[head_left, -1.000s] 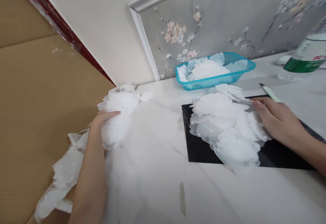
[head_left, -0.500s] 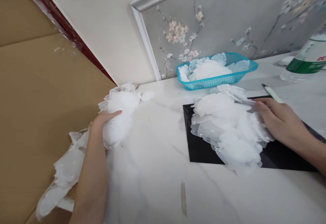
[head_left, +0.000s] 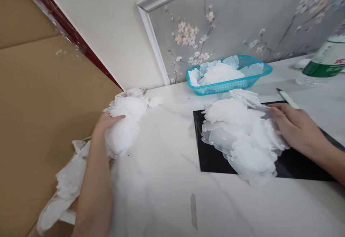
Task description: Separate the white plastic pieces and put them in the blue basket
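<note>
Hands well apart. Left hand (head_left: 106, 123) clamped on a bunched strip of white translucent scalloped plastic (head_left: 122, 131), which trails off the white marble worktop (head_left: 164, 190) onto a brown cardboard sheet (head_left: 45, 122). Right hand (head_left: 295, 127) lies open against a loose white plastic pile (head_left: 239, 136) on a black flat panel (head_left: 212, 161). Risk: trailing weight drags the strip over the edge; the pile could slide on the panel.

Grey blossom wallpaper (head_left: 237, 18) in white moulding (head_left: 153, 46) meets a cream wall (head_left: 102, 39) above a counter (head_left: 161, 201), apparently marble.
</note>
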Tool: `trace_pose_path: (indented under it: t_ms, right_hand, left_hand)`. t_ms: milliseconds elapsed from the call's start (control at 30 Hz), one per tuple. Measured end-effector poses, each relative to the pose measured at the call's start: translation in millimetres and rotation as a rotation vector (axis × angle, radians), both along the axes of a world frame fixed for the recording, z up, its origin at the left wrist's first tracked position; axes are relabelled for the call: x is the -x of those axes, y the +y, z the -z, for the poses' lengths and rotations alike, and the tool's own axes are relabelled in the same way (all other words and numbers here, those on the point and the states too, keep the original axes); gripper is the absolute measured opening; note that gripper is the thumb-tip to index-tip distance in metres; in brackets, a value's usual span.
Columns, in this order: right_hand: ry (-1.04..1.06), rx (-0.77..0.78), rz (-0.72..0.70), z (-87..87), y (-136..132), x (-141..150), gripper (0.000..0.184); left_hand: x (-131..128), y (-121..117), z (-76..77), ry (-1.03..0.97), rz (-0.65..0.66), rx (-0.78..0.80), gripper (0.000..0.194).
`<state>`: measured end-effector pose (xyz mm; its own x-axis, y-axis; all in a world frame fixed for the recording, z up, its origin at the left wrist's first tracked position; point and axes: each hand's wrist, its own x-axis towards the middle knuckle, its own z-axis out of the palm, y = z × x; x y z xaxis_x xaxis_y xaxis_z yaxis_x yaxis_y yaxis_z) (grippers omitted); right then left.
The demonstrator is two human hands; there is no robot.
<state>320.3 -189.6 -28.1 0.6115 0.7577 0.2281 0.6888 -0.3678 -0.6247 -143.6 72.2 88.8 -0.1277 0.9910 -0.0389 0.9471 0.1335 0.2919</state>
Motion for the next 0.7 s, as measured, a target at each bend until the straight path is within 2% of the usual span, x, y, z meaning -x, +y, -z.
trace_pose_path:
  t_ms: [167, 300, 433, 533, 633, 700]
  right_hand:
    - [0.019, 0.02, 0.001, 1.6, 0, -1, 0.04]
    - [0.028, 0.038, 0.003, 1.7, 0, -2, 0.043]
    - [0.006, 0.028, -0.007, 1.6, -1, -2, 0.043]
    - [-0.006, 0.018, -0.007, 2.4, -1, -3, 0.042]
    - [-0.002, 0.011, -0.004, 4.6, -1, -4, 0.042]
    - [0.0, 0.006, -0.007, 6.9, 0, -5, 0.042]
  left_hand:
    - [-9, -9, -16.7, 0.056, -0.003, 0.05, 0.028]
    - [-13, -13, -22.2, 0.064, -0.016, 0.051, 0.023]
    - [-13, -20, -31.0, -0.006, -0.044, -0.029, 0.017]
    - [-15, -22, -39.8, -0.08, -0.086, -0.218, 0.019]
    - [-20, -19, -46.5, -0.149, -0.135, -0.518, 0.033]
    - [-27, -20, -50.4, -0.234, -0.116, -0.728, 0.036]
